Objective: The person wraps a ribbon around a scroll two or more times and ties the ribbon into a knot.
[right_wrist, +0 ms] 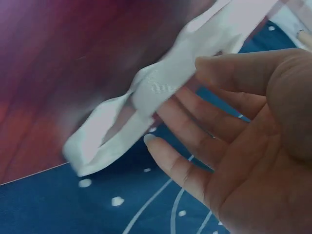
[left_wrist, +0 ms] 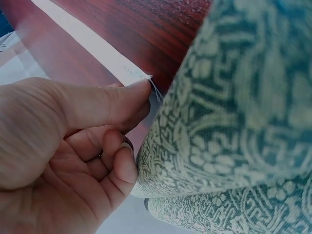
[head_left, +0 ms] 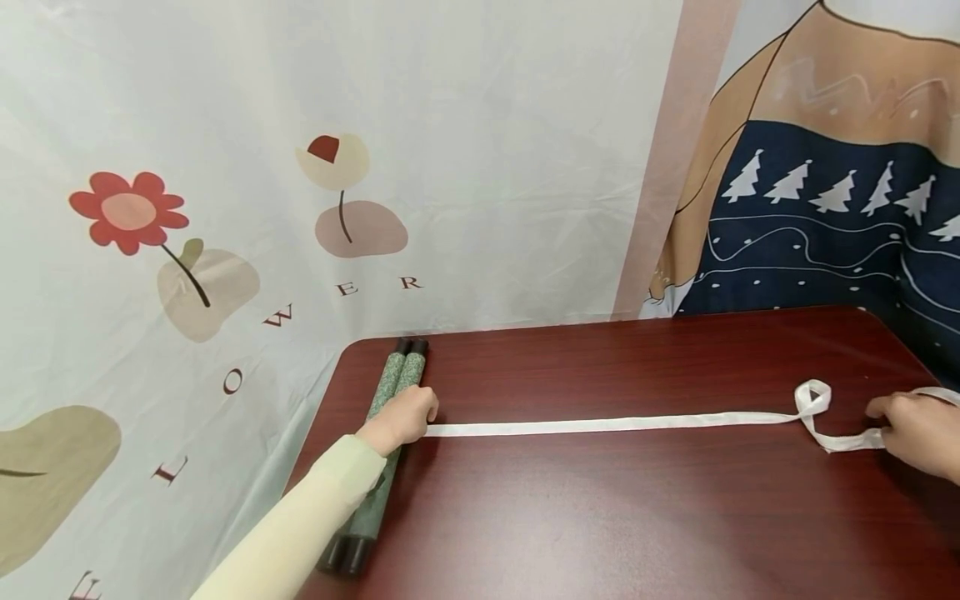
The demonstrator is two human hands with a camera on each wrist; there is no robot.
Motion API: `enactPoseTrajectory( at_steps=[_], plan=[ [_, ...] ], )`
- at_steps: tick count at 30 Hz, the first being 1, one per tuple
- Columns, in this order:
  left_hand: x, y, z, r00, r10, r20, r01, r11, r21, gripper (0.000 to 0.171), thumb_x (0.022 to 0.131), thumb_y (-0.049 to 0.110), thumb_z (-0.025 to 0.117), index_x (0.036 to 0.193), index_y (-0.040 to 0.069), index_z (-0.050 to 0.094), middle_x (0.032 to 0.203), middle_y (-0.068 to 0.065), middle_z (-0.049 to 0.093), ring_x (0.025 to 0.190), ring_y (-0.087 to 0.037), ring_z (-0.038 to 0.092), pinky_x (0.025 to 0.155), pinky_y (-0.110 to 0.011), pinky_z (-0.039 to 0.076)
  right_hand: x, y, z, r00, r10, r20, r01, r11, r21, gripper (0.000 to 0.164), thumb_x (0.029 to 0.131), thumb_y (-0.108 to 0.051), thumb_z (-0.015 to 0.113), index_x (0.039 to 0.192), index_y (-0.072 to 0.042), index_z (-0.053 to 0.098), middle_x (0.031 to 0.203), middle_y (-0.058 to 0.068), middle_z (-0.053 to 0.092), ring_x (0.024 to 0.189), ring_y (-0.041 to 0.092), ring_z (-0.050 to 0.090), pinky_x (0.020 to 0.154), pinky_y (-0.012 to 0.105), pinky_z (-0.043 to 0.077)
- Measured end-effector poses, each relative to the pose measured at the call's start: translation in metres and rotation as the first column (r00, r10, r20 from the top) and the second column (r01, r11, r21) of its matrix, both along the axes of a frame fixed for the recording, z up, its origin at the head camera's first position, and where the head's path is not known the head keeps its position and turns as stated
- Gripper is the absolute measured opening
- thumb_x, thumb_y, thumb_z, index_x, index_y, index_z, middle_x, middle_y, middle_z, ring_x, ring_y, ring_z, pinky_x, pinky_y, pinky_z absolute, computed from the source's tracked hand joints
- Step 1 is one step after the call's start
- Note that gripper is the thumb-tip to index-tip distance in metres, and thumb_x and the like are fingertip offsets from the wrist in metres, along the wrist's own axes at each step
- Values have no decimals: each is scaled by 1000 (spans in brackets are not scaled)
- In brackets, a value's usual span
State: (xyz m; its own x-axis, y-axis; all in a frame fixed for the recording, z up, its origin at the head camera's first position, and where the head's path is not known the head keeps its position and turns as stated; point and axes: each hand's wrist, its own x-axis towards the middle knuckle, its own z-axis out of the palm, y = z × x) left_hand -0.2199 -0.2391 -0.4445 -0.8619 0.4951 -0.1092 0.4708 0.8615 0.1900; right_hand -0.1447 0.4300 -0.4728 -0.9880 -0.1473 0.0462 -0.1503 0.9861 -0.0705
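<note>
A long white ribbon runs across the table, with a twisted loop near its right end. My left hand pinches its frayed end between thumb and forefinger, the other fingers curled in. Right beside that hand lie two rolled scrolls side by side, covered in green patterned cloth with black end knobs; the curled fingers are close against the cloth in the left wrist view. At the right, my right hand holds the ribbon between its thumb and the fingers behind it, and a loose fold hangs past the fingertips.
The dark red wooden table has rounded far corners. Behind it hangs a pale curtain with printed flowers and letters. A navy and tan printed cloth with white trees hangs at the right.
</note>
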Motion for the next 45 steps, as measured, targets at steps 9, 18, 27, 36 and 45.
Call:
enactPoseTrajectory(
  at_steps=[9,18,27,36,45],
  plan=[
    [4,0,3,999,30,24,-30,1000,-9,43,67,-23,49,57,16,36,59,6,15,57,-13,17,48,-26,18,5,-68,12,987,148,-61,-149,989,-15,22,74,-11,72,92,3,68,97,26,63,92,42,55,71,63,46],
    [4,3,1,999,36,20,-36,999,12,49,65,-23,45,62,19,19,64,4,6,57,-14,7,51,-30,12,10,-102,4,948,313,-56,-316,945,-80,28,76,-14,74,100,0,68,104,18,64,97,35,57,76,56,50],
    [-1,-6,9,994,106,-15,-105,992,67,27,76,-10,54,92,5,69,91,-7,65,73,-15,53,61,-32,48,10,-105,-2,945,326,-34,-328,941,-78,28,75,-15,74,99,-1,69,106,19,63,97,35,57,75,56,50],
    [-2,-20,27,917,371,-148,-349,924,158,67,86,33,61,141,1,38,140,-24,38,122,-39,37,89,-58,43,7,-106,-1,951,308,-10,-308,949,-66,29,74,-17,75,99,-3,70,105,18,63,95,33,58,76,56,50],
    [2,-32,9,841,541,-24,-542,840,-21,104,80,59,59,145,-9,17,142,-33,27,120,-50,32,86,-64,39,6,-109,-1,953,302,-4,-301,952,-59,28,74,-17,75,98,-3,70,104,18,63,94,33,58,76,55,50]
  ],
)
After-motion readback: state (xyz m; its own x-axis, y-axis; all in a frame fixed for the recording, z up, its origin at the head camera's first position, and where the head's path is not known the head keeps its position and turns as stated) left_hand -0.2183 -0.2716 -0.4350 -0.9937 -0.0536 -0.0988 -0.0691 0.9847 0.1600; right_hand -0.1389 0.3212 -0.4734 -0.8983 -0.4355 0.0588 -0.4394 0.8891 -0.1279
